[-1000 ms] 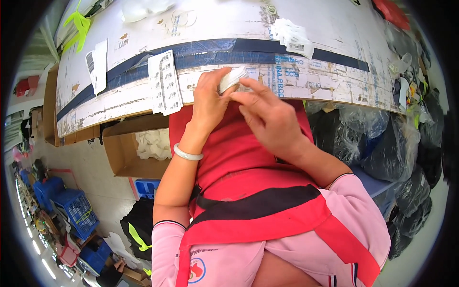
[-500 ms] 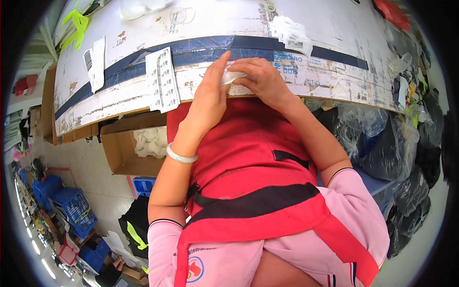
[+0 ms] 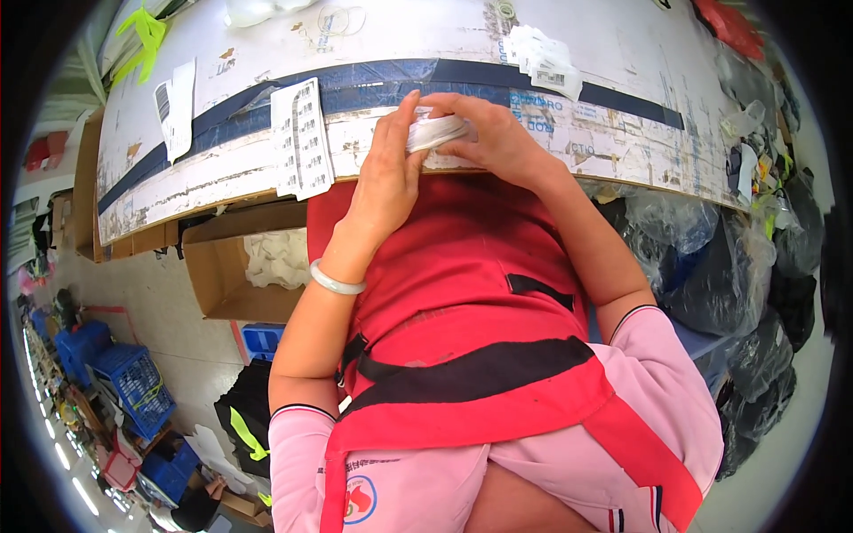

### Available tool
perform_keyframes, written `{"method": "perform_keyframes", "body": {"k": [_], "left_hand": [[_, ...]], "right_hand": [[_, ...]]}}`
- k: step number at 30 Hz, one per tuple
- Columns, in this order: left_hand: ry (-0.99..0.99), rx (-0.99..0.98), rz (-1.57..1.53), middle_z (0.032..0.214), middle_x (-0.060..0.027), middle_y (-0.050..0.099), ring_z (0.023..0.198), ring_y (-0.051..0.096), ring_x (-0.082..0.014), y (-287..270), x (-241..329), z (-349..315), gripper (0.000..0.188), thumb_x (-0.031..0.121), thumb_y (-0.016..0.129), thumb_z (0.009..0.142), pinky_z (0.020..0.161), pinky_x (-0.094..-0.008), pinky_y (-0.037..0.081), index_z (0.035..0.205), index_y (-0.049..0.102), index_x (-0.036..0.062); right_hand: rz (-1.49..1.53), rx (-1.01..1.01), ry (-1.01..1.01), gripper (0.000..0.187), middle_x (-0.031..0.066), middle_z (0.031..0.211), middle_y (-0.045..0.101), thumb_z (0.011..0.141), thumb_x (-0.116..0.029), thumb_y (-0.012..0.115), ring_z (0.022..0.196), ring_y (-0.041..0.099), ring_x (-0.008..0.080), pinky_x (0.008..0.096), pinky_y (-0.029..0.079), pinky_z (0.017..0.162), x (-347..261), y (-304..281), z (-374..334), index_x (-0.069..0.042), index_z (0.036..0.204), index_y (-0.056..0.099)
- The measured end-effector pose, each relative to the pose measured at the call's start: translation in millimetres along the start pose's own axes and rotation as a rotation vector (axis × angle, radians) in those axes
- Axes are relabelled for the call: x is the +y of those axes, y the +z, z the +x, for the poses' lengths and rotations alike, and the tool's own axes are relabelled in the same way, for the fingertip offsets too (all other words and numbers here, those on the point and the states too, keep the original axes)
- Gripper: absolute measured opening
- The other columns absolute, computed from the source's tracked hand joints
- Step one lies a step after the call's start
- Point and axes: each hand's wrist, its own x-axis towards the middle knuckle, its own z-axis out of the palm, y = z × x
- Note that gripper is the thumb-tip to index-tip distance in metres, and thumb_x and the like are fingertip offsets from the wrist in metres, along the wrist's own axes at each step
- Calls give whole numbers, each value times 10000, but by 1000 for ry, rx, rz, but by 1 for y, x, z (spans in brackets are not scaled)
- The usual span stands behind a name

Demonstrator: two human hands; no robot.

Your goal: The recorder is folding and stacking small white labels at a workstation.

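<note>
Just above the near edge of the worn white table board [image 3: 373,133], my two hands close around a small white layered bundle [image 3: 435,133]. Its thin edges lie stacked like a wad of labels, though its kind is not clear. My left hand [image 3: 386,169] presses the bundle's left side, fingers upright and together, with a pale bangle on the wrist. From the right, my right hand [image 3: 502,138] curls its fingers and thumb around the other side. Left of my hands lies a sheet of printed barcode labels [image 3: 302,138].
Another label strip [image 3: 175,111] lies farther left, and a pile of white labels [image 3: 544,64] sits at the back right. Below the table's left part stands an open cardboard box [image 3: 231,275] with crumpled white paper. Plastic bags [image 3: 711,266] crowd the right side.
The white bundle has turned and shows more of its layered side between my hands. My right hand has lifted slightly and its fingers have spread wider around it.
</note>
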Motion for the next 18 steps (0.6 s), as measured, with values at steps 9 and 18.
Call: {"method": "perform_keyframes", "body": {"k": [9, 18], "left_hand": [[11, -12, 95, 1237, -209, 482, 1116, 507, -404, 0, 0, 2, 654, -91, 544, 831, 916, -416, 453, 1429, 343, 83], [-1, 47, 56, 1242, -189, 507, 1163, 503, -330, -17, 19, 11, 482, 32, 654, 831, 986, -364, 409, 1292, 511, 20]], "right_hand": [[-146, -61, -98, 477, 144, 1191, 585, 737, -104, 733, 1131, 537, 322, 397, 437, 963, -3, 11, 4, -15, 1177, 571], [-555, 244, 138, 610, 112, 1340, 508, 775, -225, 728, 1232, 485, 286, 366, 367, 1063, 70, -120, -14, -136, 1337, 506]]}}
